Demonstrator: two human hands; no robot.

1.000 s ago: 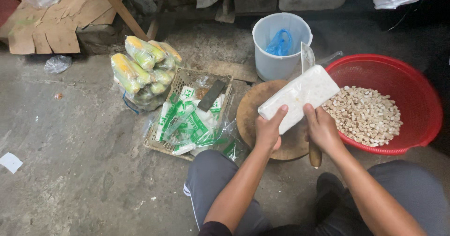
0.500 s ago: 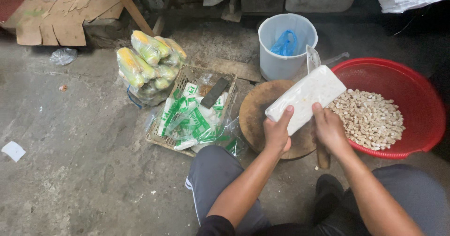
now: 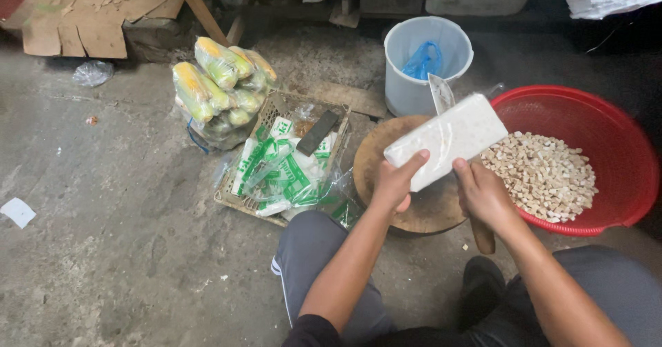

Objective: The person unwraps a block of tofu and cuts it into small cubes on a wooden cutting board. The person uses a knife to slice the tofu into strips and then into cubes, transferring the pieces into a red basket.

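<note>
Both bare forearms reach forward from the bottom edge, above the bent knees in grey trousers. The left hand (image 3: 394, 181) sits with its thumb raised along the near left end of the white block (image 3: 447, 139) and its fingers curled under that end, gripping it. The right hand (image 3: 483, 194), just right of the left, has its index finger stretched up against the block's near edge, its other fingers folded and the wrist bent slightly inward.
</note>
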